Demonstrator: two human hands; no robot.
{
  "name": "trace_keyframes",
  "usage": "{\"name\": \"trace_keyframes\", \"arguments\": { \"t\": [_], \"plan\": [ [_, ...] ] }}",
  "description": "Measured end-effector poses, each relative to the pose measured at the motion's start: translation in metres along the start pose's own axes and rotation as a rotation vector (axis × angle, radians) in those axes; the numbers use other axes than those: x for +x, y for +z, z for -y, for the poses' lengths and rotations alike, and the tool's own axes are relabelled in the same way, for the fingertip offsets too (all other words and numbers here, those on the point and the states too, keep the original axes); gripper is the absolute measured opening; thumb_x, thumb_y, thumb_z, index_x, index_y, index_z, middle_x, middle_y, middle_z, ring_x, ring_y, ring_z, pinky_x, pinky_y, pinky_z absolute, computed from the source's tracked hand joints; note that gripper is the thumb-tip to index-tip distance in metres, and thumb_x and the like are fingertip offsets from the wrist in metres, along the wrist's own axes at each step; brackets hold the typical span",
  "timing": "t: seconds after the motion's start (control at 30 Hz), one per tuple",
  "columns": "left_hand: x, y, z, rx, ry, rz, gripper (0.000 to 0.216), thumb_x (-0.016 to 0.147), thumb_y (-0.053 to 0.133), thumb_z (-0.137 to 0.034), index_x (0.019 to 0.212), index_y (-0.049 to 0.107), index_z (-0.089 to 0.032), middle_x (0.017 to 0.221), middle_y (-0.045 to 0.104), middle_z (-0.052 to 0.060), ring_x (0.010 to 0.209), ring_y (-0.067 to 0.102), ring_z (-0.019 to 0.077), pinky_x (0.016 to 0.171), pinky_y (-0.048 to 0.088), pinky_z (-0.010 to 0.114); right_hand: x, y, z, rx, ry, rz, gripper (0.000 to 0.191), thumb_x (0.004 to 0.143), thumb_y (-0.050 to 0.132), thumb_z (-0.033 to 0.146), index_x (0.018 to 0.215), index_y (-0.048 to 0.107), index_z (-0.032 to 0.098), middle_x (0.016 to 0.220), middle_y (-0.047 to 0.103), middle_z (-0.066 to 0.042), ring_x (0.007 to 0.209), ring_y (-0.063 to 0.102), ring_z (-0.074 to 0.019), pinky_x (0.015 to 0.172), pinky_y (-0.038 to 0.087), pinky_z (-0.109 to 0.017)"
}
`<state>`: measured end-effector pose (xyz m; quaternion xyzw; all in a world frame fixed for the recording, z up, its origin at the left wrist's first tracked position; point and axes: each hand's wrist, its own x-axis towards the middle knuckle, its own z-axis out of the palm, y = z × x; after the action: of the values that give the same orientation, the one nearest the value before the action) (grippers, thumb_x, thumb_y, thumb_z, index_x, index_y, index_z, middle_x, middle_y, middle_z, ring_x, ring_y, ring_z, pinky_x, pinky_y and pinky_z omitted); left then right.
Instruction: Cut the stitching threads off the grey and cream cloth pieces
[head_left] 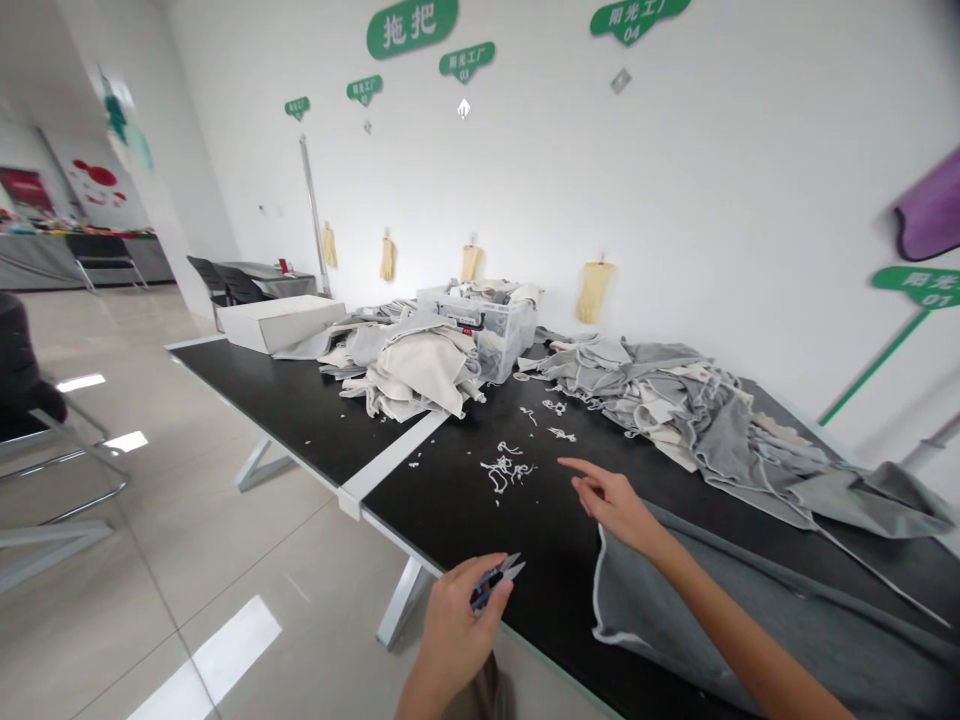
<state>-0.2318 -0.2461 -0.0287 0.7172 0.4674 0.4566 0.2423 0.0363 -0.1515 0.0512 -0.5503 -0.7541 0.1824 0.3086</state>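
Note:
My left hand (pixel 459 612) is closed around small thread snips (pixel 498 579), blades pointing right, just off the near edge of the black table (pixel 315 415). My right hand (pixel 611 500) reaches over the table with the index finger stretched out to the left and the other fingers curled, holding nothing. Its wrist lies over a grey cloth (pixel 720 610) spread on the table in front of me. White thread scraps (pixel 506 470) are scattered on the black surface just beyond my pointing finger.
A long heap of grey and cream cloths (pixel 697 420) runs along the wall side. Another pile (pixel 409 365) lies by a clear plastic bin (pixel 499 325) and a white box (pixel 281 322). Yellow gloves (pixel 594 290) hang on the wall. Chairs stand left.

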Motion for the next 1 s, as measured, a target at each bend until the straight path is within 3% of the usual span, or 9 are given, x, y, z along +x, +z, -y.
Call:
{"name": "trace_keyframes", "arguments": {
  "t": [0.13, 0.23, 0.3, 0.43, 0.6, 0.73, 0.87, 1.0],
  "plan": [
    [0.000, -0.001, -0.002, 0.013, 0.014, 0.001, 0.027, 0.092, 0.056, -0.035, 0.112, 0.070, -0.025, 0.107, 0.075, 0.006, 0.095, 0.071, 0.0207, 0.085, 0.058, 0.031, 0.072, 0.015, 0.060, -0.217, -0.140, 0.105, 0.052, 0.091, 0.040, 0.023, 0.141, 0.050, 0.029, 0.055, 0.061, 0.002, 0.048, 0.053, -0.0133, 0.058, 0.041, -0.024],
    [0.000, -0.003, -0.002, 0.056, 0.013, 0.020, 0.027, 0.092, 0.056, -0.036, 0.113, 0.071, -0.027, 0.106, 0.075, 0.006, 0.094, 0.071, 0.0208, 0.086, 0.058, 0.033, 0.135, 0.035, 0.105, -0.388, -0.202, 0.146, 0.054, 0.085, 0.046, 0.019, 0.137, 0.055, 0.030, 0.083, 0.073, -0.005, 0.071, 0.066, -0.0187, 0.072, 0.046, -0.028],
    [0.001, -0.003, -0.001, 0.098, 0.020, 0.020, 0.028, 0.092, 0.056, -0.037, 0.114, 0.071, -0.028, 0.106, 0.075, 0.006, 0.096, 0.071, 0.0220, 0.088, 0.058, 0.035, 0.167, 0.048, 0.125, -0.445, -0.223, 0.188, 0.056, 0.083, 0.048, 0.018, 0.137, 0.055, 0.029, 0.105, 0.072, -0.007, 0.088, 0.068, -0.0226, 0.079, 0.048, -0.031],
    [0.000, -0.003, 0.002, 0.177, 0.038, 0.004, 0.030, 0.091, 0.057, -0.039, 0.116, 0.070, -0.029, 0.107, 0.075, 0.007, 0.099, 0.070, 0.0246, 0.087, 0.058, 0.037, 0.194, 0.060, 0.147, -0.458, -0.212, 0.225, 0.059, 0.082, 0.050, 0.019, 0.141, 0.051, 0.026, 0.124, 0.066, -0.007, 0.106, 0.064, -0.0266, 0.089, 0.048, -0.035],
    [-0.001, -0.004, -0.001, 0.146, 0.018, 0.018, 0.030, 0.091, 0.056, -0.040, 0.116, 0.070, -0.030, 0.106, 0.076, 0.006, 0.097, 0.071, 0.0229, 0.088, 0.057, 0.035, 0.169, 0.050, 0.154, -0.472, -0.183, 0.234, 0.061, 0.087, 0.044, 0.023, 0.148, 0.040, 0.026, 0.134, 0.059, -0.009, 0.115, 0.060, -0.0293, 0.093, 0.046, -0.038],
    [-0.002, -0.004, -0.003, 0.062, -0.013, 0.016, 0.029, 0.092, 0.055, -0.038, 0.116, 0.070, -0.029, 0.105, 0.075, 0.004, 0.094, 0.071, 0.0201, 0.089, 0.056, 0.031, 0.122, 0.025, 0.146, -0.477, -0.131, 0.212, 0.055, 0.093, 0.038, 0.033, 0.148, 0.040, 0.030, 0.117, 0.068, -0.009, 0.103, 0.065, -0.0277, 0.087, 0.046, -0.037],
    [-0.001, -0.003, -0.003, 0.007, -0.019, 0.010, 0.029, 0.092, 0.056, -0.037, 0.115, 0.070, -0.028, 0.105, 0.075, 0.005, 0.092, 0.070, 0.0192, 0.088, 0.055, 0.030, 0.064, -0.001, 0.119, -0.401, -0.042, 0.330, 0.049, 0.093, 0.040, 0.039, 0.137, 0.057, 0.023, 0.091, 0.073, -0.007, 0.087, 0.067, -0.0215, 0.083, 0.045, -0.030],
    [0.000, -0.002, -0.002, -0.006, -0.013, 0.014, 0.029, 0.093, 0.055, -0.038, 0.115, 0.070, -0.028, 0.106, 0.075, 0.005, 0.092, 0.070, 0.0199, 0.088, 0.055, 0.032, -0.003, -0.023, 0.079, -0.306, 0.050, 0.355, 0.048, 0.092, 0.043, 0.038, 0.132, 0.060, 0.019, 0.076, 0.071, -0.005, 0.072, 0.065, -0.0183, 0.071, 0.045, -0.027]
  ]
}}
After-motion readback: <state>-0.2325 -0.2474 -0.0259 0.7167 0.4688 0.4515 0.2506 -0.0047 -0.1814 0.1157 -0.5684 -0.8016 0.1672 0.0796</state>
